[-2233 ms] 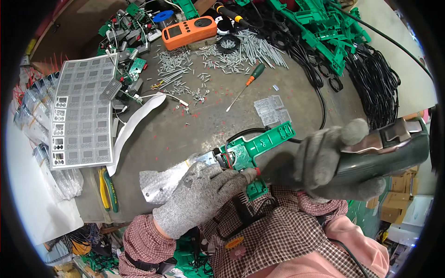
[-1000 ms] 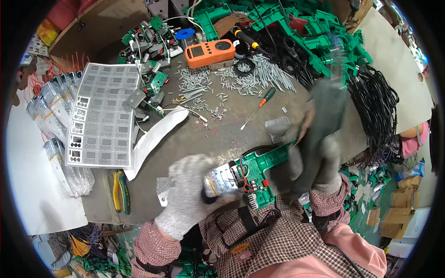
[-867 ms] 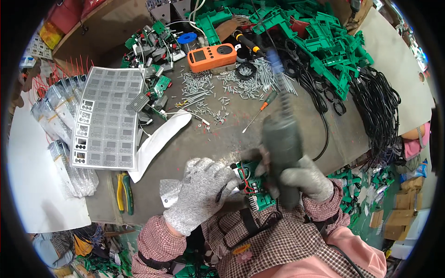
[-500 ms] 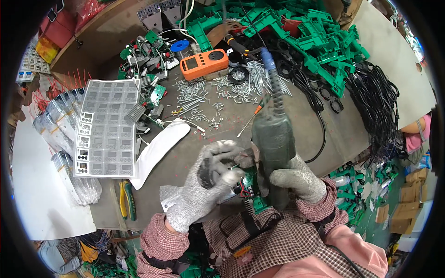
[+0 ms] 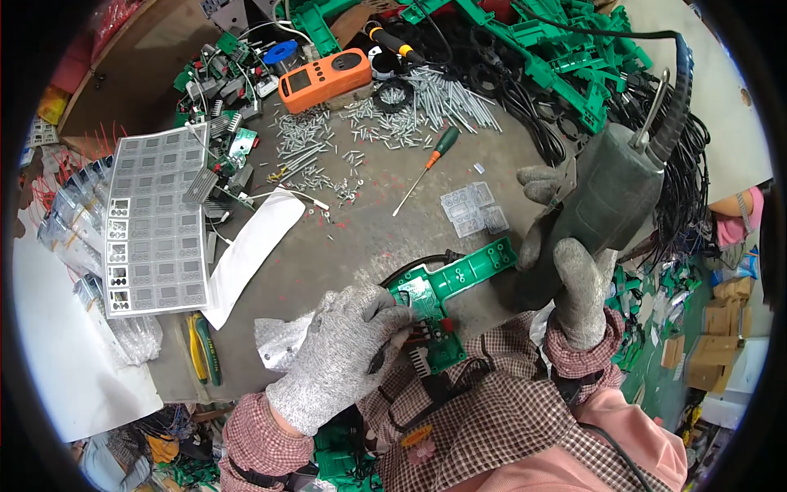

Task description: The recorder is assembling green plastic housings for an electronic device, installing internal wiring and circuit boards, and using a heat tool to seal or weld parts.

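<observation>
My left hand (image 5: 348, 348), in a grey knit glove, is closed on the left edge of a green plastic housing (image 5: 471, 275) at the table's front edge. A small circuit board with red and dark wires shows in the housing beside my fingers. My gloved right hand (image 5: 578, 291) is wrapped around a dark corded electric screwdriver (image 5: 611, 193), to the right of the housing. The tool tilts, with its cord end up and right; its bit end is out of sight. A black cable (image 5: 414, 266) runs behind the housing.
Beyond lie a hand screwdriver (image 5: 434, 160), clear plastic pieces (image 5: 471, 209), loose screws (image 5: 307, 139) and an orange meter (image 5: 324, 82). At left are a label sheet (image 5: 160, 221) and pliers (image 5: 205, 348). Green housings (image 5: 566, 61) are heaped at the back; black cables (image 5: 689, 156) hang right.
The electric screwdriver has moved right, away from the housing, and now tilts. My left hand's fingers have closed on the housing, which now shows more fully. The view has shifted slightly.
</observation>
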A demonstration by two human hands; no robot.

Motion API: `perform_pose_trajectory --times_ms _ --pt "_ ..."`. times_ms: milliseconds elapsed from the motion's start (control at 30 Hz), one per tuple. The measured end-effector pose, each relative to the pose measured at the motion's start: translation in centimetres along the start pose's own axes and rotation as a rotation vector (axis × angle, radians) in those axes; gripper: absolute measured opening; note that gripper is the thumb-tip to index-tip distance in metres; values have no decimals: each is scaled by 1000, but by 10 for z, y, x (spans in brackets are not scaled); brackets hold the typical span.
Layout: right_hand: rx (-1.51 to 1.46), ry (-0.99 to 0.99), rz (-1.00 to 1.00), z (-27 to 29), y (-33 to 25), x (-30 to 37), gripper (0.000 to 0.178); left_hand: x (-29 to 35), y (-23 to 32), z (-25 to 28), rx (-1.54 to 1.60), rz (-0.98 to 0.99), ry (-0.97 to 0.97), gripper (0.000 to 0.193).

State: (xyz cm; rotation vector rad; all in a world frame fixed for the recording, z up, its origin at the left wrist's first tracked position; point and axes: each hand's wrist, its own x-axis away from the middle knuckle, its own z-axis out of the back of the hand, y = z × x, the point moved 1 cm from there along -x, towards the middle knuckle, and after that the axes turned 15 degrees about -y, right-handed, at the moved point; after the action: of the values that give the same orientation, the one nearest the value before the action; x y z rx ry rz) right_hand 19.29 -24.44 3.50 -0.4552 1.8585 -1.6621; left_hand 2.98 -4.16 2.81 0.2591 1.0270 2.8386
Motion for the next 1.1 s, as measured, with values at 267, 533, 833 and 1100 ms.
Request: perform_pose_trajectory --times_ms 267,533,833,1100 --pt "49 32 -6 -8 1 0 84 -7 15 8 -208 21 -166 23" --pt "57 17 24 -6 0 -2 81 -15 23 14 -234 22 -232 19" --pt "-143 -52 35 9 5 10 67 -16 20 9 -195 53 -189 18" --pt "-95 -72 339 29 26 8 78 -18 20 10 -190 59 -198 20"
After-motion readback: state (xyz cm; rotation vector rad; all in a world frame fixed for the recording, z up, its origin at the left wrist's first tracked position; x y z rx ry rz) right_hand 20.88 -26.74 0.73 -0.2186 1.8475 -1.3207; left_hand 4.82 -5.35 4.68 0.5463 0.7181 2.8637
